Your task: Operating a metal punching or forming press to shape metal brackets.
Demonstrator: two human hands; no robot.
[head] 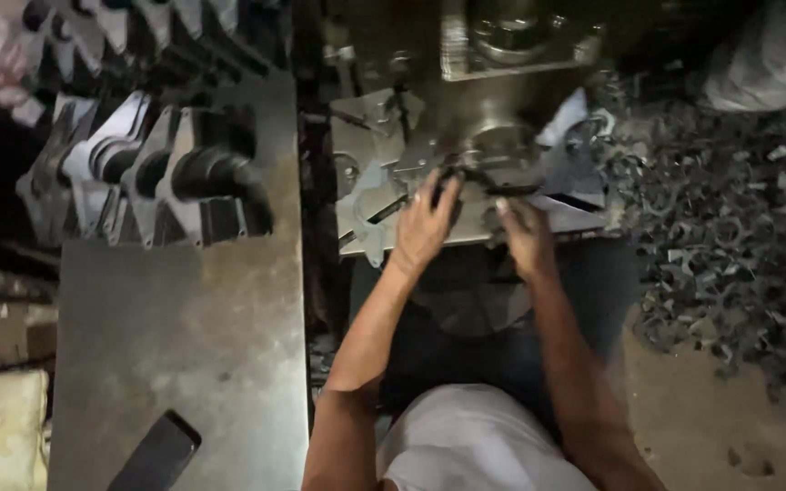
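The person sits facing a press machine [502,82], and everything here is placed from it. Just below its round die area lies a flat sheet-metal blank [377,205] with slotted cut-outs, resting on the machine's bed. The left hand [425,223] lies on top of this blank, fingers spread and stretched forward, the fingertips touching the metal close under the die. The right hand [525,235] is just beside it, to the right, under the front of the press; its fingers are curled down onto a thin dark piece [502,189] that runs between the two hands, though whether it is pinched or only pressed cannot be told in the dim light. To the left of the press stands a metal table [184,345], carrying a row of stacked stamped parts [156,173] at its far end. To the right of the press, a heap of metal scrap [730,245] covers the floor
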